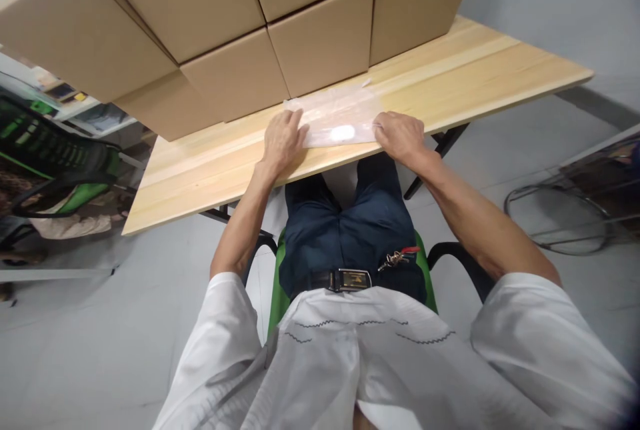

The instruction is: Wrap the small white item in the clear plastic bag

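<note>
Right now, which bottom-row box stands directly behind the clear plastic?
The bottom-row box second from the right: its base runs behind the clear plastic; a left neighbour and right neighbour flank it.

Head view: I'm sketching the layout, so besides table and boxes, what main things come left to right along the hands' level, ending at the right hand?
Black-and-green chair, left hand, clear plastic bag, right hand.

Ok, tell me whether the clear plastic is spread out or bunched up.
Spread out: the clear plastic lies largely flat on the table, between the left hand and the right hand.
</note>
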A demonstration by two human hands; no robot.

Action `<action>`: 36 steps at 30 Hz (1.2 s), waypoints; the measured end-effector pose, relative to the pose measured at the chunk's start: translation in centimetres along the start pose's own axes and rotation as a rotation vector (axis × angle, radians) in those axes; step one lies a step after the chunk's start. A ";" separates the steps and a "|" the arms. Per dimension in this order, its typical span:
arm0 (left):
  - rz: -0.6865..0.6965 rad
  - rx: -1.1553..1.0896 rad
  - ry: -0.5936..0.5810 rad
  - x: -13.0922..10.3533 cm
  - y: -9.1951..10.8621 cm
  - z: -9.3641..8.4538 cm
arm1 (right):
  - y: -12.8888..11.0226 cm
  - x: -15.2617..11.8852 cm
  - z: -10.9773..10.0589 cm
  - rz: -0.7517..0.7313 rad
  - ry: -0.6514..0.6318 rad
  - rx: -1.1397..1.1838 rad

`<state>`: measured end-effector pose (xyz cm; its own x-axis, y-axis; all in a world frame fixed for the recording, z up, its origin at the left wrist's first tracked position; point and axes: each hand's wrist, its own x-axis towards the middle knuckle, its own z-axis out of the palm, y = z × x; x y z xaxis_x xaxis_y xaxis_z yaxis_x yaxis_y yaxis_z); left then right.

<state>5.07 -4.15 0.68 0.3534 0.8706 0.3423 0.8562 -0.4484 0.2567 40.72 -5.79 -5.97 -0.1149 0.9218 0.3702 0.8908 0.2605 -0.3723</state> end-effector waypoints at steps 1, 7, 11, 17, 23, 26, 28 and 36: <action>0.060 -0.015 -0.037 0.0 1.0 0.4 | 0.1 0.0 -0.1 -0.002 -0.008 0.013; 0.159 -0.041 -0.281 0.0 4.2 3.9 | 0.2 -0.3 -0.6 0.011 -0.020 0.025; 0.042 0.036 -0.445 -0.6 4.0 3.0 | 0.2 -0.6 -0.9 0.053 -0.014 0.030; -0.093 0.140 -0.540 -0.6 5.1 0.8 | 1.1 -0.8 -1.8 0.132 0.012 -0.018; -0.091 0.146 -0.534 -0.7 5.2 1.3 | -0.3 -1.5 -4.3 0.082 0.176 -0.071; -0.082 0.153 -0.517 -0.8 5.0 1.5 | -4.0 -1.4 -3.5 -0.189 0.154 0.011; -0.083 0.158 -0.510 -0.8 4.9 1.5 | -6.3 -0.8 -1.7 -0.388 0.066 0.097; -0.089 0.122 -0.496 -1.0 5.1 1.7 | -6.1 0.4 4.1 -0.516 -0.067 0.166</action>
<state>9.71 -7.00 0.11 0.3881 0.9087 -0.1535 0.9183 -0.3672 0.1480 33.44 -5.81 -6.98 -0.5511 0.6773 0.4874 0.6308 0.7205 -0.2880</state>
